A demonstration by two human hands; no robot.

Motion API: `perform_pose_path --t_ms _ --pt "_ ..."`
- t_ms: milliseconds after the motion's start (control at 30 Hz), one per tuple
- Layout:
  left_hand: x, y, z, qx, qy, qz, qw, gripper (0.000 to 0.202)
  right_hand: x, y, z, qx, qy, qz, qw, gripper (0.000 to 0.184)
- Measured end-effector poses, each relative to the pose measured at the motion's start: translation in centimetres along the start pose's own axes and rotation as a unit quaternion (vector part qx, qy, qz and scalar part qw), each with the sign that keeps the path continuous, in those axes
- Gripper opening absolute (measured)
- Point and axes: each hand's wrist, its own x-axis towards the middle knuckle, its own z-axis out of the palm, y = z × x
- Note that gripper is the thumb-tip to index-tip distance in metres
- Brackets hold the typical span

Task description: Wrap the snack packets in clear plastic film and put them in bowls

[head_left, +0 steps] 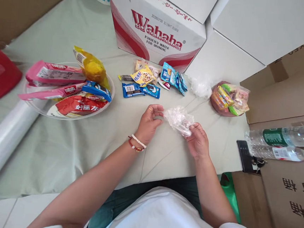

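Note:
My left hand (149, 123) and my right hand (198, 141) hold a crumpled piece of clear plastic wrap (179, 120) between them, just above the pale green cloth (66, 149). The left fingers pinch its left end; the right fingers curl under its right end. My left wrist wears a red and white bracelet. Beyond my hands lie several small snack packets (149, 82) in a loose heap.
A clear bowl (47, 111) of large snack packs sits at left, a roll of cling film (1, 143) at lower left. A wrapped bowl of sweets (229, 98) sits right, another wad of plastic (201, 86) beside it. Wahaha box (157, 25), white boxes, cardboard and water bottles (283, 138) surround the cloth.

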Motion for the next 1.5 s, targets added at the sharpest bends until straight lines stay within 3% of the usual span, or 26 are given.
perform_pose_path --t_ms 67,133,233,333,400,500,733,933,1033,1133,1233,1333,1400,1500 --pt "-0.4 0.2 0.0 0.032 -0.013 0.071 0.997 0.04 -0.1 -0.3 0.1 -0.019 0.006 -0.016 1.0 0.026" --pt "-1.0 0.3 0.3 0.057 -0.072 0.093 0.991 0.043 -0.4 -0.4 0.6 -0.042 0.001 -0.036 0.998 0.022" --pt "-1.6 0.0 0.9 0.132 -0.134 0.066 0.98 0.059 -0.9 -0.4 1.6 -0.059 -0.043 -0.031 0.997 0.02" --pt "-1.4 -0.2 1.0 0.183 -0.121 0.032 0.975 0.046 -1.1 -0.4 2.0 -0.063 -0.064 -0.03 0.996 0.021" --pt "-0.9 -0.1 0.6 0.136 -0.13 -0.003 0.982 0.036 -1.0 -0.6 1.5 -0.059 -0.043 -0.039 0.997 0.024" --pt "-0.1 0.6 0.0 0.034 -0.143 -0.033 0.989 0.038 -0.7 -1.2 -0.4 -0.05 -0.002 -0.039 0.998 0.032" --pt "0.5 1.8 -0.3 -0.085 -0.057 -0.086 0.991 0.054 -1.7 -1.7 -4.3 -0.057 0.028 0.029 0.998 0.048" --pt "1.1 0.9 -0.5 -0.016 0.005 -0.047 0.999 0.051 -1.9 -1.3 -5.8 -0.116 -0.038 0.098 0.988 0.04" --pt "1.3 0.3 -0.6 0.034 0.031 0.007 0.999 0.041 -1.7 -1.3 -6.6 -0.218 0.022 0.017 0.975 0.031" --pt "1.2 0.2 -0.5 0.054 0.005 0.016 0.998 0.036 -1.9 -1.5 -5.3 -0.342 0.088 -0.156 0.922 0.023" --pt "1.0 0.4 -0.4 0.052 -0.022 0.007 0.998 0.04 -2.0 -1.4 -2.1 -0.456 -0.024 -0.282 0.844 0.021" --pt "0.9 0.3 -0.4 0.067 -0.041 0.002 0.997 0.048 -0.9 -0.9 0.6 -0.542 -0.133 -0.3 0.774 0.015" --pt "1.0 0.1 -0.6 0.083 -0.057 0.0 0.995 0.052 0.2 -0.7 1.2 -0.557 -0.162 -0.262 0.771 0.009" --pt "1.3 -0.3 -0.9 0.095 -0.056 0.0 0.994 0.054 1.0 -0.9 0.5 -0.512 -0.207 -0.176 0.815 0.007"
